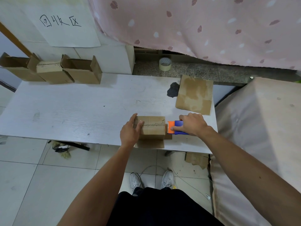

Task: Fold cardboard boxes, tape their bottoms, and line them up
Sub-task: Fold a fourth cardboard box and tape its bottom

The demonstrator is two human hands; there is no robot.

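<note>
Three open boxes stand in a row, far left on the counter. One box sits near the front edge; the left hand presses it with straight fingers, and the right hand grips one tape dispenser beside it. One flat cardboard lies behind.

Three boxes stand in a row at the white counter's far left. A closed box sits near its front edge, flat cardboard far right.

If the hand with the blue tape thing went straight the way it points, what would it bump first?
The right hand points left, holding the tape dispenser. The dispenser's orange end would probably meet the cardboard box first. They look nearly touching.
</note>
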